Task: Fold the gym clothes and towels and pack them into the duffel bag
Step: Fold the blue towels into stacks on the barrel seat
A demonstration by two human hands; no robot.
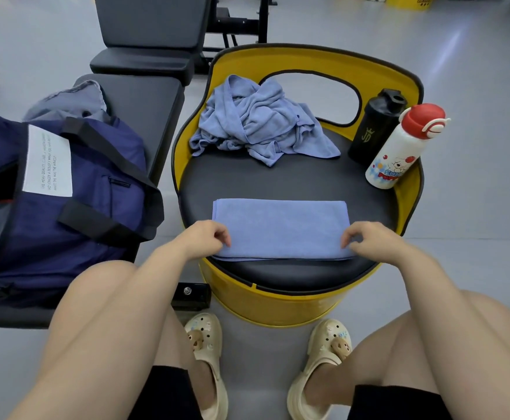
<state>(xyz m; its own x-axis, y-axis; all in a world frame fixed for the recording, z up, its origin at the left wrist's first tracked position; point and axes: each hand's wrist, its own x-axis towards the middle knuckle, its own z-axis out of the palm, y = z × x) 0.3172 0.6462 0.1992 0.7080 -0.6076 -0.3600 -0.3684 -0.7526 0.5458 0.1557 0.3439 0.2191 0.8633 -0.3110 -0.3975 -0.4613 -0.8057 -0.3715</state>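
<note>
Left hand [206, 237] is resting on the near-left corner of the folded towel [281, 227], fingers [223, 237] curled and pinching its edge. Right hand [368, 239] is mirroring it at the near-right corner, also pinching the cloth. The folded towel is lying flat, a neat blue rectangle on the near part of the round black surface [278, 180]. A crumpled towel [259, 122] is sitting at the far side. The duffel bag [56, 201], navy, is lying on the bench to the left.
</note>
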